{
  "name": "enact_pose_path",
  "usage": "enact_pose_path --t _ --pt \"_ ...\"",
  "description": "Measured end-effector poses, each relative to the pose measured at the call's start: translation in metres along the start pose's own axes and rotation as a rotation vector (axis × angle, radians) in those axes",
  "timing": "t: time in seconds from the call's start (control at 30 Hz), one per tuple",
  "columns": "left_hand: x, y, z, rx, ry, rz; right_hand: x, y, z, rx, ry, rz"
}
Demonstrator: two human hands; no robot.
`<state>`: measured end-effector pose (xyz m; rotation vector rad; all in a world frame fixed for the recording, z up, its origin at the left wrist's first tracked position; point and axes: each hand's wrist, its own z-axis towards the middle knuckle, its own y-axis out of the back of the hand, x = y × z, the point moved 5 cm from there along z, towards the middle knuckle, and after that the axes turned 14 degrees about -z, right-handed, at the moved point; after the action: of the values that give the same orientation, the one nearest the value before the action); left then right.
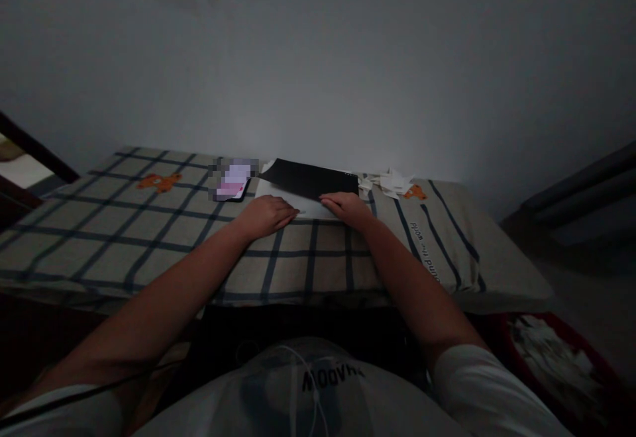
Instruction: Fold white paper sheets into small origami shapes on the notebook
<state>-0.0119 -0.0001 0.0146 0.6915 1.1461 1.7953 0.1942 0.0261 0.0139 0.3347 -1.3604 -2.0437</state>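
Observation:
A white sheet of paper [307, 206] lies on the checked cloth [149, 225] that covers the table. A black sheet [311, 177] lies partly over its far side. My left hand [265, 215] rests palm down at the paper's near left edge, fingers together and pointing right. My right hand [348, 207] rests palm down on the paper's near right part, its fingers touching the black sheet's front edge. Neither hand grips anything that I can see.
A phone [232, 182] with a lit screen lies left of the black sheet. Several white paper scraps [390, 182] are piled at its right. A red container [556, 357] with white scraps stands on the floor at the lower right. A plain wall rises behind.

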Motion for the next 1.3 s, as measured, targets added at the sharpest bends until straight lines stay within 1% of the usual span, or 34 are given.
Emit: enact_pose_path --t 0.1,0.17,0.27,0.4,0.43,0.47,0.53,0.6,0.7,0.77,0.8,0.87,0.9,1.0,1.07,1.1,1.17,1.2,1.23,1.27,1.3 --pt "-0.003 0.003 0.000 -0.022 -0.024 0.046 0.000 -0.001 0.001 0.013 -0.001 -0.016" --pt "-0.006 0.008 -0.001 -0.071 -0.058 0.070 0.001 -0.003 0.001 0.028 0.008 -0.027" --pt "-0.010 0.020 -0.005 -0.191 -0.122 0.113 0.003 -0.006 0.002 0.067 0.019 -0.056" --pt "-0.012 0.043 -0.014 -0.367 -0.142 0.167 0.005 -0.010 0.001 0.114 0.017 -0.099" --pt "-0.012 0.051 -0.017 -0.422 -0.123 0.162 0.005 -0.011 0.000 0.121 0.018 -0.103" --pt "-0.010 0.059 -0.018 -0.475 -0.062 0.156 0.005 -0.012 0.000 0.126 0.022 -0.101" --pt "-0.005 0.074 -0.017 -0.517 0.081 0.143 0.006 -0.013 -0.001 0.122 0.031 -0.075" --pt "0.000 0.091 -0.012 -0.595 0.182 0.125 0.008 -0.013 0.000 0.091 0.038 -0.005" --pt "0.012 0.114 0.003 -0.691 0.318 0.074 0.008 -0.006 0.004 -0.015 -0.022 0.222" --pt "0.024 0.124 0.016 -0.716 0.384 0.052 0.003 0.000 0.008 -0.068 -0.116 0.448" --pt "0.030 0.126 0.023 -0.707 0.401 0.036 0.000 0.003 0.011 -0.074 -0.158 0.556" --pt "0.043 0.127 0.035 -0.715 0.438 0.001 -0.005 0.009 0.019 -0.058 -0.210 0.709" --pt "0.050 0.126 0.040 -0.740 0.454 -0.021 -0.008 0.013 0.024 -0.060 -0.217 0.713" --pt "0.063 0.117 0.051 -0.858 0.458 -0.093 -0.022 0.025 0.036 -0.122 -0.273 0.596" --pt "0.067 0.107 0.055 -0.941 0.440 -0.139 -0.034 0.033 0.038 -0.222 -0.337 0.514" --pt "0.068 0.100 0.056 -0.959 0.416 -0.165 -0.038 0.038 0.037 -0.306 -0.358 0.471" --pt "0.067 0.085 0.057 -0.937 0.340 -0.225 -0.042 0.050 0.029 -0.507 -0.340 0.362" --pt "0.067 0.076 0.056 -0.895 0.300 -0.259 -0.041 0.055 0.024 -0.581 -0.320 0.287" --pt "0.067 0.067 0.054 -0.833 0.267 -0.296 -0.038 0.058 0.020 -0.605 -0.280 0.207" --pt "0.068 0.058 0.051 -0.770 0.238 -0.329 -0.034 0.058 0.017 -0.580 -0.214 0.131" --pt "0.070 0.049 0.047 -0.722 0.214 -0.358 -0.028 0.056 0.016 -0.515 -0.122 0.062"
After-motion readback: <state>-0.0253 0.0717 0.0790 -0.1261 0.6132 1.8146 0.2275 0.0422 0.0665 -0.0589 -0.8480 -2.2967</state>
